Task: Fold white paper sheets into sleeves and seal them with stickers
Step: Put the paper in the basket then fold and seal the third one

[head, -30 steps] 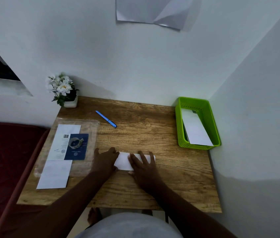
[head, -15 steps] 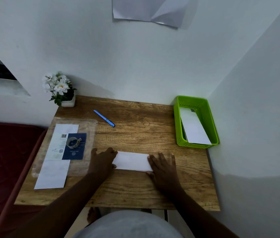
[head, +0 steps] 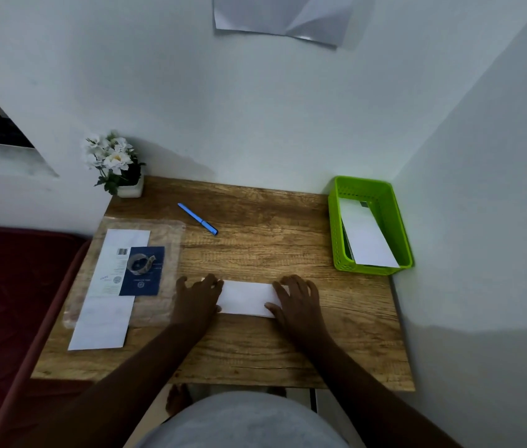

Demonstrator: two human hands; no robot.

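Folded white paper [head: 246,298] lies flat on the wooden counter [head: 255,350], near its front edge, pinned at both ends by two hands. L to R: red mattress [head: 3,286] off the counter's left side; clear plastic sleeve [head: 171,273] w/ a long white sheet [head: 100,321], a dark blue booklet [head: 144,279] and a tape roll [head: 139,263] on top, all just left of the left fingers. Flower pot [head: 120,169] at the far left corner; blue pen [head: 197,218] well beyond the left fingers. Left hand [head: 196,299] rests flat, fingers [head: 212,282] spread and straight, pressing the paper's left end, nothing gripped. Right hand [head: 297,302] likewise flat, fingers [head: 280,294] spread over the paper's right end, pressing, not curled. Green basket [head: 339,240] beyond and right of the right fingers, at the counter's far right edge, w/ a white sleeve [head: 365,240] leaning inside. Grey sheet [head: 281,17] taped on the wall above.
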